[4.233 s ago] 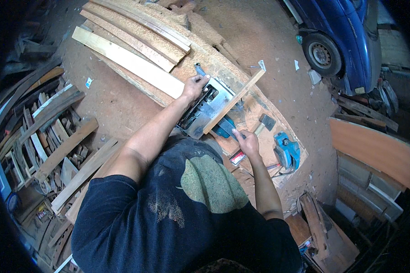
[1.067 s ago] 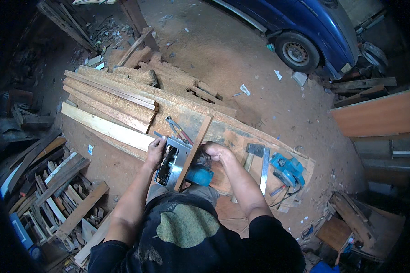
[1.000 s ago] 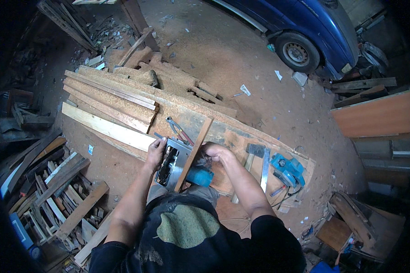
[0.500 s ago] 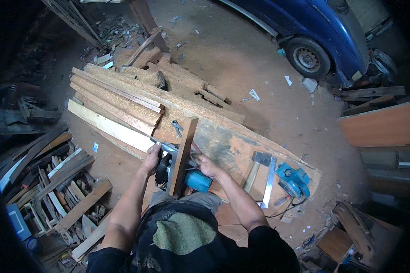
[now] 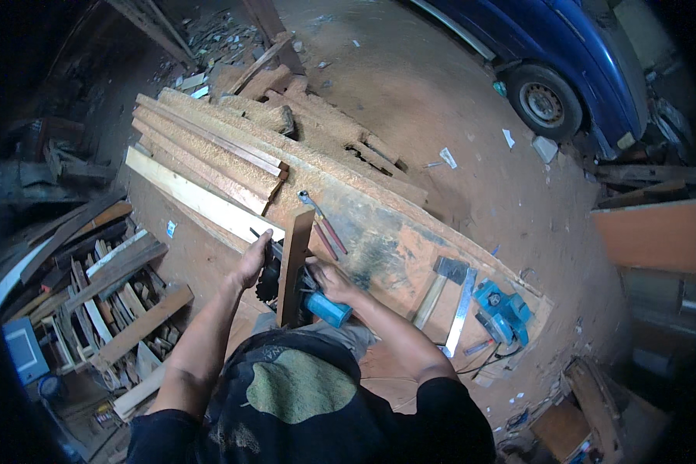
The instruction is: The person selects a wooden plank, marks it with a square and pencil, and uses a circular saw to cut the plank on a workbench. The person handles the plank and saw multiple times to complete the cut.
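Note:
In front of my body I hold a circular saw with a teal motor housing [image 5: 327, 308] and a dark toothed blade [image 5: 267, 283]. A brown wooden board [image 5: 294, 271] stands on edge across the saw, between my hands, and hides its middle. My left hand [image 5: 254, 260] is closed on the saw's dark edge beside the blade, thumb on top. On the other side of the board, my right hand [image 5: 329, 280] is closed round part of the saw by the motor; its fingertips are partly hidden. Pincers with red handles [image 5: 326, 232] lie on the workbench [image 5: 379, 243] just beyond.
To the right on the bench lie a hammer [image 5: 439, 290], a metal square [image 5: 461, 313] and a teal power planer [image 5: 504, 311]. Sawdust-covered planks [image 5: 209, 151] and a pale board [image 5: 185, 195] extend left. Scrap wood [image 5: 124, 301] is piled at left; a blue car [image 5: 572, 62] stands far right.
The saw and board have tipped, so the blade shows more and the flat metal base less. My right hand has shifted left relative to the bench, and the pincers are more fully exposed.

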Tool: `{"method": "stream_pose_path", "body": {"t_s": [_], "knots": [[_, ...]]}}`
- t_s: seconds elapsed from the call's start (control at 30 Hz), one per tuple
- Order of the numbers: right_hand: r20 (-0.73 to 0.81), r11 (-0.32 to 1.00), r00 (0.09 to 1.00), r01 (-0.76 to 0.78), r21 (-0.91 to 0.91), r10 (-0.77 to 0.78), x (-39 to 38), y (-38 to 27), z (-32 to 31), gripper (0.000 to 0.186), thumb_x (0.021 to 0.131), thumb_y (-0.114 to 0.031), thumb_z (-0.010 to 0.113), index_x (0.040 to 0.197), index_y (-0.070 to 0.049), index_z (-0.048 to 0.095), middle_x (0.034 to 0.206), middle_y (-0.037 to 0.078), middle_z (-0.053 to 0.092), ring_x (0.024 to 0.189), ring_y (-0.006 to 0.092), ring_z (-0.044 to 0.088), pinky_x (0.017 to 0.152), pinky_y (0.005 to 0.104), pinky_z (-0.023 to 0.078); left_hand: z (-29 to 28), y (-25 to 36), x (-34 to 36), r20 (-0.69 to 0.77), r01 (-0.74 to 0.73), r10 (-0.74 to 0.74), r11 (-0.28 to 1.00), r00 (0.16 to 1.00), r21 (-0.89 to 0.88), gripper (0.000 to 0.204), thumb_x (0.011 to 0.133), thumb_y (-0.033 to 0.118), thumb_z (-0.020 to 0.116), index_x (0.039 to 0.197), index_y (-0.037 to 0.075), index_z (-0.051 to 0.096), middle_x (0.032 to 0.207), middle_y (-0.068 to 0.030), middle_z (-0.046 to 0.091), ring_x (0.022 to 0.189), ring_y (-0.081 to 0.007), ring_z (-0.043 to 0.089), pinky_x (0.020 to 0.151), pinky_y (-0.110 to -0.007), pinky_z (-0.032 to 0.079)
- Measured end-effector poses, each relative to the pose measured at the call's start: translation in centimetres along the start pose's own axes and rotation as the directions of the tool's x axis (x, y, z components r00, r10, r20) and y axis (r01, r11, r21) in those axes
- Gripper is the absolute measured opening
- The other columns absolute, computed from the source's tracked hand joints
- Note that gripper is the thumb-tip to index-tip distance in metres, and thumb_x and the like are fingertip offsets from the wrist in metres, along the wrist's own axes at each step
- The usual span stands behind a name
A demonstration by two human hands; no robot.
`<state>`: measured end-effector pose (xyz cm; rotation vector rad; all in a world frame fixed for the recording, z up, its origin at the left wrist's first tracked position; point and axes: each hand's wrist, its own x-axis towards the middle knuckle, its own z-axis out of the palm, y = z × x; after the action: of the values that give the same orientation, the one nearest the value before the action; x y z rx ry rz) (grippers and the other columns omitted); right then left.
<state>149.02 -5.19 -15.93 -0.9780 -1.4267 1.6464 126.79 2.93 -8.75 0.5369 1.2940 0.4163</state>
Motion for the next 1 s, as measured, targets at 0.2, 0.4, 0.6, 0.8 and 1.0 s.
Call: {"method": "stream_pose_path", "body": {"t_s": [0.2,0.4,0.6,0.8,1.0], "knots": [[0.045,0.984,0.991,-0.128,0.122,0.124,1.1,-1.6,-0.4,0.033,0.107,-0.025,0.041,0.108,0.001,0.061,0.095,0.014,0.064,0.091,0.0283,0.061,0.085,0.0391,0.046,-1.0,-0.2,0.1,0.019,0.006,-0.008,0.998,1.0,0.062,0.064,0.105,0.049,0.036,0.13,-0.007,0.057,0.125,-0.0179,0.065,0.113,-0.0261,0.061,0.109,-0.037,0.038],[0.19,0.806,0.904,-0.428,0.409,0.384,1.8,-0.5,-0.2,0.046,0.106,-0.041,0.046,0.097,-0.002,0.066,0.075,-0.002,0.057,0.07,0.0106,0.051,0.065,0.0285,0.042,0.7,0.7,-1.1,-0.048,0.0,0.004,0.996,0.999,0.09,0.067,0.102,0.058,0.037,0.123,-0.002,0.06,0.114,-0.0118,0.067,0.1,-0.0208,0.063,0.096,-0.035,0.047],[0.472,0.7,0.766,-0.619,0.357,0.436,0.9,-2.2,-1.0,0.037,0.107,-0.033,0.043,0.118,-0.007,0.066,0.094,-0.003,0.064,0.08,0.0077,0.053,0.069,0.0251,0.042,-0.5,-2.0,-1.5,-0.178,-0.045,0.123,0.921,0.976,0.387,0.06,0.098,0.051,0.051,0.118,-0.005,0.061,0.098,-0.0105,0.065,0.087,-0.0197,0.059,0.078,-0.033,0.049],[0.451,0.679,0.593,-0.733,-0.04,0.667,-0.5,-10.0,-3.8,0.031,0.104,-0.017,0.044,0.128,-0.004,0.061,0.099,0.005,0.064,0.06,0.0055,0.048,0.047,0.0253,0.036,3.0,-0.6,-4.6,-0.174,-0.07,0.212,0.804,0.962,0.59,0.073,0.095,0.058,0.052,0.122,-0.009,0.057,0.107,-0.0233,0.068,0.097,-0.0303,0.065,0.09,-0.041,0.05],[0.515,0.711,0.741,-0.631,0.311,0.432,-2.4,-3.8,-3.0,0.04,0.104,-0.045,0.047,0.096,-0.009,0.062,0.063,-0.003,0.045,0.036,0.0067,0.031,0.031,0.024,0.019,2.7,-1.0,-4.3,-0.091,-0.146,0.274,0.732,0.957,0.666,0.061,0.095,0.055,0.054,0.102,-0.006,0.06,0.09,-0.0243,0.067,0.087,-0.0326,0.066,0.081,-0.044,0.05]]}}
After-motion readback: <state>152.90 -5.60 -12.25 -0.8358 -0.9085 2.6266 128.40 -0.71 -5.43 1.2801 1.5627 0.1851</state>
